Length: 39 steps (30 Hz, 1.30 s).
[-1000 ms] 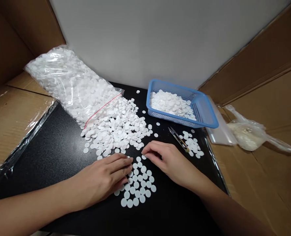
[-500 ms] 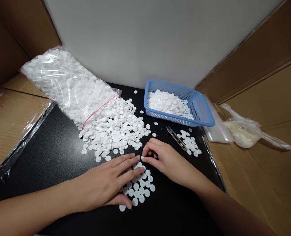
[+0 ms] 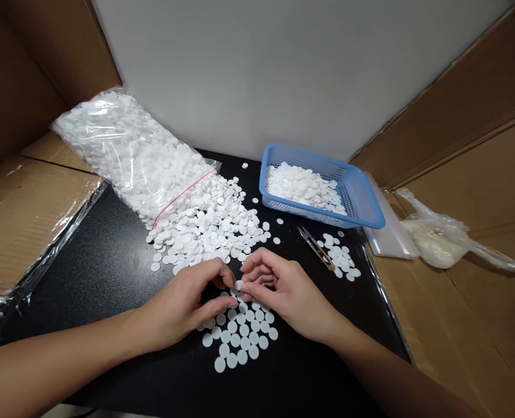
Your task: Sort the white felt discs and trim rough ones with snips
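Note:
Between the thumb and fingers of my right hand is a small white disc, pinched at its edge. My left hand curves in from the other side, its thumb and forefinger apart. The left forefinger's tip comes close to the held disc; whether it touches, I cannot tell. Under and in front of both hands, a single layer of flat white discs lies spread on the black tabletop. Beyond my hands is a heap of loose white discs, spilling from the mouth of a clear zip bag.
A blue plastic basket at the back right holds more white discs. Thread snips lie beside a smaller group of discs. Clear plastic bags and a knotted bag sit on cardboard at right. A grey wall stands behind.
My left hand has lifted from lying flat over the spread discs and curled toward the right hand. My right hand has moved slightly left with its disc. The view has shifted a little.

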Each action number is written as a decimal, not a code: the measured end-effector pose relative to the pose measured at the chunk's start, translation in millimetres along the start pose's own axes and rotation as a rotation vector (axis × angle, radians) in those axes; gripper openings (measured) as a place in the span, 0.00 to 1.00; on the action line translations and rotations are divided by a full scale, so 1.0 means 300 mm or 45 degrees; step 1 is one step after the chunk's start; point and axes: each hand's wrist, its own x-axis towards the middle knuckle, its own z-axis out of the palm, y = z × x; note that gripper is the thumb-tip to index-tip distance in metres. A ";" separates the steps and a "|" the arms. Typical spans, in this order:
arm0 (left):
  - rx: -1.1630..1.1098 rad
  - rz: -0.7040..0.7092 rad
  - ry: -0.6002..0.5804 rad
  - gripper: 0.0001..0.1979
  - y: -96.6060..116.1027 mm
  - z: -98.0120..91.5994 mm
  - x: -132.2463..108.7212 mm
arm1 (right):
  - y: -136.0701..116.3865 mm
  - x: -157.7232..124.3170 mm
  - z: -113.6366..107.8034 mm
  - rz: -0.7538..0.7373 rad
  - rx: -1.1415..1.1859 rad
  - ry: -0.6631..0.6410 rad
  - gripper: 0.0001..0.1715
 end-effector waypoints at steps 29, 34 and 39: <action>-0.680 -0.277 0.135 0.08 0.008 0.007 0.010 | -0.013 0.002 0.000 -0.255 -0.369 0.171 0.07; -0.573 -0.274 0.217 0.05 0.007 -0.010 0.003 | 0.019 -0.001 -0.188 -0.380 -1.313 0.706 0.09; -0.559 -0.204 0.226 0.02 0.008 -0.016 0.003 | 0.110 0.008 -0.330 -0.041 -1.624 0.677 0.06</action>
